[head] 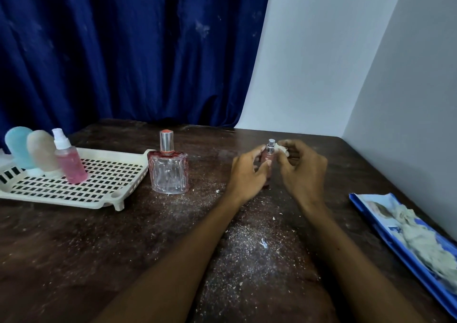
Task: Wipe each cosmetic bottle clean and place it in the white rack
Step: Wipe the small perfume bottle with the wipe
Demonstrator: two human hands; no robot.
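Left hand (249,171) grips small pink bottle (267,158), silver spray top, upright; right hand (300,167) pinches white wipe (283,148) against its neck.

No text is legible; the blue packet's (382,224) print is too blurred.

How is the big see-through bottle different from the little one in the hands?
The wide clear glass bottle is bigger than the slim brownish-pink spray bottle. The glass bottle stands untouched on the dark table; the spray bottle is gripped by the left hand while the right hand holds a white wad near its nozzle. Both stand upright with silver tops.
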